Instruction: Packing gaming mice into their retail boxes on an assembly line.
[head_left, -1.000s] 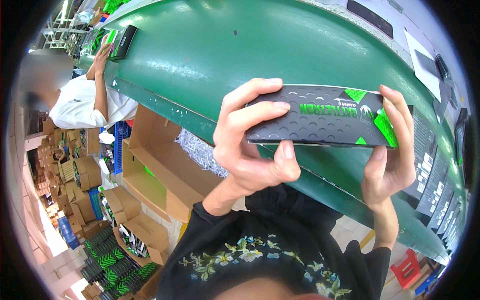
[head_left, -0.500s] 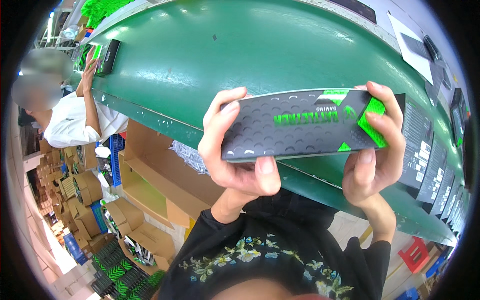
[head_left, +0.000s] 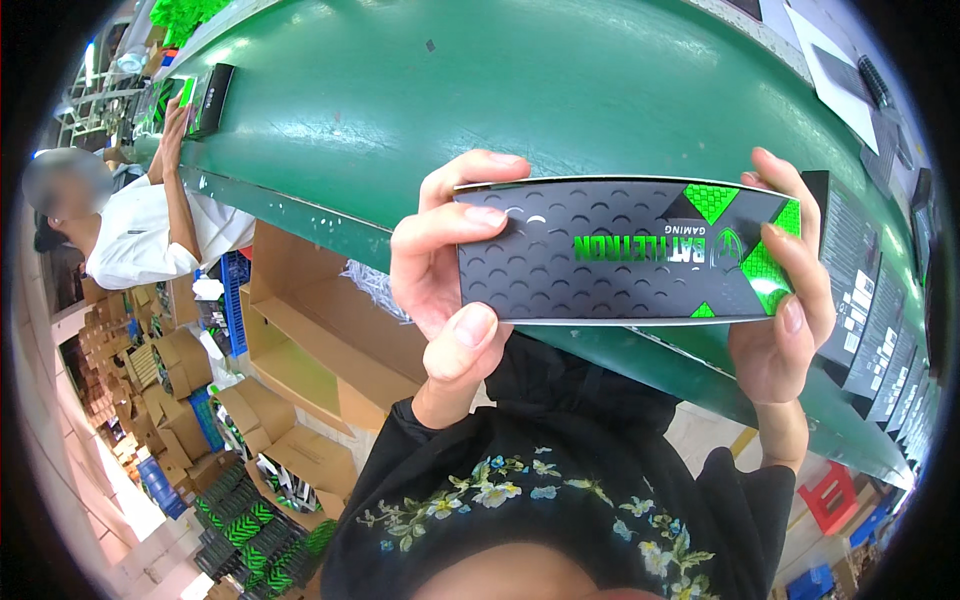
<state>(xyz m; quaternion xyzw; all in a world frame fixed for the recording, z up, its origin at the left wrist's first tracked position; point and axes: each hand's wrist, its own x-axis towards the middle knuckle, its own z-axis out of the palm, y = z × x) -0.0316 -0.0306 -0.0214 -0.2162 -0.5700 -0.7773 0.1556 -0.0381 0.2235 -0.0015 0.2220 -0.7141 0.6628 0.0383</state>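
Note:
Between my two hands a black product box (head_left: pixel 610 270) with green patches and a dimpled pattern is held up above the green workbench (head_left: pixel 400 90). My left hand (head_left: pixel 450 260) grips its left end, with fingers over the top edge and the thumb at the lower left corner. Around the right end, next to the green corner patch, my right hand (head_left: pixel 785 290) is closed, its thumb near the lower edge. One long face is turned toward me; the far side of the box is hidden.
A row of similar black boxes (head_left: pixel 850 300) stands along the bench's right side. Below the bench's left edge is a large open carton (head_left: pixel 310 330). At the far left a co-worker in a white shirt (head_left: pixel 150 240) handles boxes. A red stool (head_left: pixel 830 497) stands at lower right.
The box has moved slightly right and turned so its long face shows more squarely. My left thumb has shifted from the bottom edge to the left corner.

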